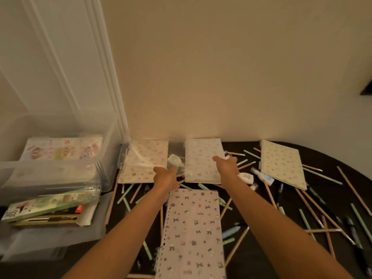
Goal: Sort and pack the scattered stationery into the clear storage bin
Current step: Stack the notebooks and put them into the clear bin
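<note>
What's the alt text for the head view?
The left hand and right hand reach across a dark table toward a patterned spiral notebook by the wall; whether they grip it is unclear. Three more notebooks lie among scattered pencils and pens, and a clear storage bin at left already holds a fifth notebook.

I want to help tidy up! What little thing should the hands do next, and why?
Probably grip the middle notebook by its sides and lift it. The left hand is at its left edge and the right hand at its right edge, thumbs spread. The clear bin on the left already holds another notebook, so this one likely goes there.
</note>
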A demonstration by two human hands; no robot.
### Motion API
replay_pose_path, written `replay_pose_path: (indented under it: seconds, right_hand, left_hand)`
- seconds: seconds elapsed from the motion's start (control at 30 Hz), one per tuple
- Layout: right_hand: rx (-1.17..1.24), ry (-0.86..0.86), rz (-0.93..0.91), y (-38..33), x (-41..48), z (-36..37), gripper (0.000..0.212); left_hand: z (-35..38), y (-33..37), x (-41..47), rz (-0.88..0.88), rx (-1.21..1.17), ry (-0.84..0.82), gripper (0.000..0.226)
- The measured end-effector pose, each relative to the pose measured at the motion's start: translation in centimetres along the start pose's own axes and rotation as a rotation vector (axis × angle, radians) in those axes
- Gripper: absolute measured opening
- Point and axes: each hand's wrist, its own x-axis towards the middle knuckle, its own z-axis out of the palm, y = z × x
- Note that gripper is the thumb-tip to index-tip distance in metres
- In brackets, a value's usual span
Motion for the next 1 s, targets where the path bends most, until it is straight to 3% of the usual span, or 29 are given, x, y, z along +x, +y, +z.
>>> replay_pose_path:
  seconds: [0.07, 0.17, 0.33, 0.47, 0.67, 0.87, 1.0]
  right_hand:
    - [0.171, -0.088, 0.024, 0.1, 0.5, 0.1, 0.055]
    - [0.222, -0.172, -0.003, 0.2, -0.4, -0.5, 0.036]
    - [0.420, -0.291, -0.124, 1.7, -4.1, -2.4, 0.021]
    - [0.322, -0.316, -0.186, 4.8, -7.1, -4.3, 0.010]
    - [0.391, -0.368, -0.186, 10.1, -11.5, -9.3, 0.016]
    - [0.594, -0.392, -0.145, 14.0, -13.9, -12.1, 0.025]
    - [0.481, -0.378, -0.138, 14.5, -14.0, -12.5, 0.038]
  left_hand:
    - [0.9, -0.9, 0.5, 0.027, -0.051, 0.021, 0.055]
    - [2.3, -1.2, 0.0, 0.105, -0.127, 0.041, 0.050]
    - [3.8, -2.2, -3.8, 0.321, -0.317, 0.007, 0.044]
    - [4.1, -4.6, -8.1, 0.431, -0.375, -0.045, 0.043]
    - [3.8, -7.1, -13.3, 0.524, -0.243, -0.126, 0.069]
    - [2.4, -7.7, -15.2, 0.510, -0.226, -0.198, 0.061]
    - [0.4, -8.6, -15.6, 0.473, -0.141, -0.192, 0.046]
